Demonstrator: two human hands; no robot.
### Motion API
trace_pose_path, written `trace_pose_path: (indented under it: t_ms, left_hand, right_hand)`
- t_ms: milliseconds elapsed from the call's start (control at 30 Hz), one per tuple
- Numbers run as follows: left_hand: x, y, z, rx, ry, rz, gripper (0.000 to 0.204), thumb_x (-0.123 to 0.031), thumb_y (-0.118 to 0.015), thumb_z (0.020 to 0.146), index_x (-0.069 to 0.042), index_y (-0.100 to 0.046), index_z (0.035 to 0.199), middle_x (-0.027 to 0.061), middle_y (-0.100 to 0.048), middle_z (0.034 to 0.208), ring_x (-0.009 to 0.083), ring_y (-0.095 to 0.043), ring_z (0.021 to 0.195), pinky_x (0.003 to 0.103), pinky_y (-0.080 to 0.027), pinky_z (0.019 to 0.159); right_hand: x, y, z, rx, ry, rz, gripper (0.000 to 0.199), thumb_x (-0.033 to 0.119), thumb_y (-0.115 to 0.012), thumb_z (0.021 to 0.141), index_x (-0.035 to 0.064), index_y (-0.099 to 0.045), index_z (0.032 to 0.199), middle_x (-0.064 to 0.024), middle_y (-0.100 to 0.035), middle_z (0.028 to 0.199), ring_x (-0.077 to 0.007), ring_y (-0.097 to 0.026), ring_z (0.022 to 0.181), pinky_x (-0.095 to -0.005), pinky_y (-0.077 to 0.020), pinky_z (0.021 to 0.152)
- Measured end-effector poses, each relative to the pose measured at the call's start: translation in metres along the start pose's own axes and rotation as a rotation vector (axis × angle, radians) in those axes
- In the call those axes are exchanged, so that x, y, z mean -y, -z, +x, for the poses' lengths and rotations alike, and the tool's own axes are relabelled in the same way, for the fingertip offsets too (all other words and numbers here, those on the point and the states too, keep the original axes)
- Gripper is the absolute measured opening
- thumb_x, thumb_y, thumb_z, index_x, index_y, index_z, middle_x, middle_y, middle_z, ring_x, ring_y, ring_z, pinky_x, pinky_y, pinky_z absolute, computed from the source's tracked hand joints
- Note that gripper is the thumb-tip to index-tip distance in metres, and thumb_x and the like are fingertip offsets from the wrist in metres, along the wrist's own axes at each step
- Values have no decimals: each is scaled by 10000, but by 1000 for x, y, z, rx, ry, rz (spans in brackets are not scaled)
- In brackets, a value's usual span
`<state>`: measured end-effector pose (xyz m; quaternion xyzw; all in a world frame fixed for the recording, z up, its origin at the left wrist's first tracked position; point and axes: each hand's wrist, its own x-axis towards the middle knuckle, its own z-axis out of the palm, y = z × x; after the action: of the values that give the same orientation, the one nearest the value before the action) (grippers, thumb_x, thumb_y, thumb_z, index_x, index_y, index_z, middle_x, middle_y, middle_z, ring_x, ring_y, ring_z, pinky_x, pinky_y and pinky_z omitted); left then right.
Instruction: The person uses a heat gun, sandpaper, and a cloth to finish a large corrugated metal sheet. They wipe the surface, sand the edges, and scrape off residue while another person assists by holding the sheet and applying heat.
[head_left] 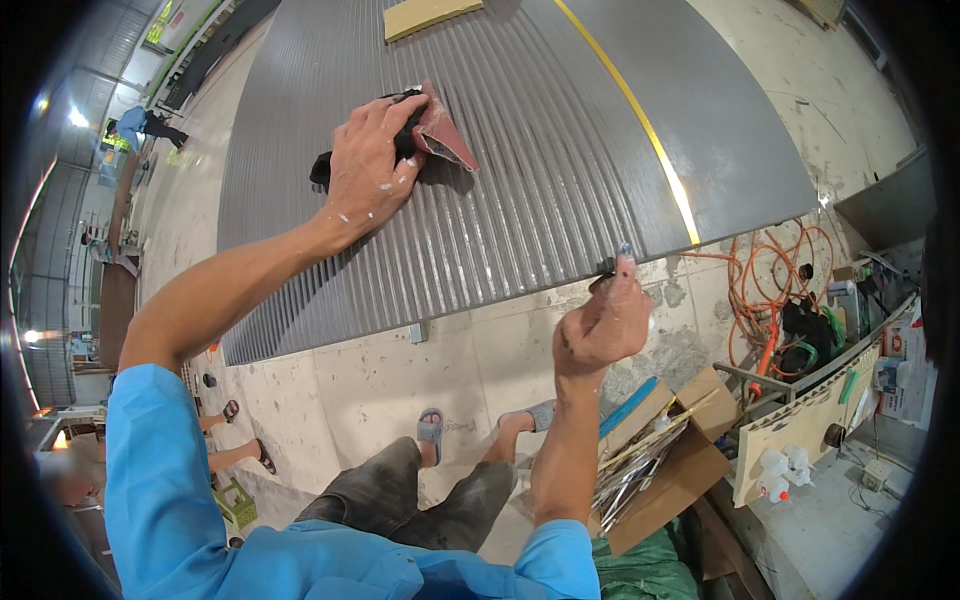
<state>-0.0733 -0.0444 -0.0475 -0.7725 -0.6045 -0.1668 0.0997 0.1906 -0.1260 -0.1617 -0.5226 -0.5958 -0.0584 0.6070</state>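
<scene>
A large grey panel (pixel 560 150) with ribbed grooves lies before me, a shiny yellow strip (pixel 640 115) running along its smooth right part. On the ribs, my left hand (pixel 372 160) is closed around a black cloth (pixel 405 140) and a folded piece of reddish sandpaper (pixel 440 132). White specks dot the back of that hand. My right hand (pixel 605 325) is at the panel's near edge, its fingers curled together and one fingertip raised against the edge. Something small and dark (pixel 603 275) shows beside those fingers; I cannot make out what it is.
A yellowish block (pixel 430 18) rests at the panel's far side. To the right lie a coiled orange hose (pixel 765 275) and a cluttered bench (pixel 800 530). An open cardboard box (pixel 665 490) of thin strips stands beside my right forearm. Other people (pixel 140 125) are at the left.
</scene>
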Motion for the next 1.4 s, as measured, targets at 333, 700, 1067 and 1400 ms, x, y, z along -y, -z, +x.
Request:
trace_pose_path:
  t_ms: [333,700,1067,1400]
  left_hand:
    - [1,1,1,-26,-21,2,591,-168,-666,828,-104,-511,1395,145,-574,1309,330,-511,1249,472,-381,1024]
    - [5,7,-10,-80,94,-183,689,-174,-701,804,0,-450,1420,214,-562,1314,381,-514,1249,495,-383,1082]
    - [-37,56,-92,57,-247,-303,512,-173,-672,869,2,-602,1344,252,-535,1436,405,-426,1413,498,-303,1173]
    - [-28,49,-93,416,-433,-407,518,-255,-687,910,-36,-614,1373,189,-531,1485,391,-333,1489,521,-214,1211]
  right_hand:
    - [32,0,-20,115,158,210,386,-83,-592,782,42,-689,1135,-119,-648,816,-227,-581,649,-368,-426,634]
    - [46,-12,-32,75,95,158,512,-61,-605,762,74,-704,1246,-60,-612,784,-216,-535,631,-357,-391,591]
    - [111,31,-175,-24,-465,173,209,-46,-644,825,26,-666,1020,-116,-665,855,-275,-622,752,-408,-462,674]
    - [127,26,-248,-221,-1180,253,154,54,-591,958,-71,-638,1035,-159,-658,835,-247,-629,703,-348,-499,645]
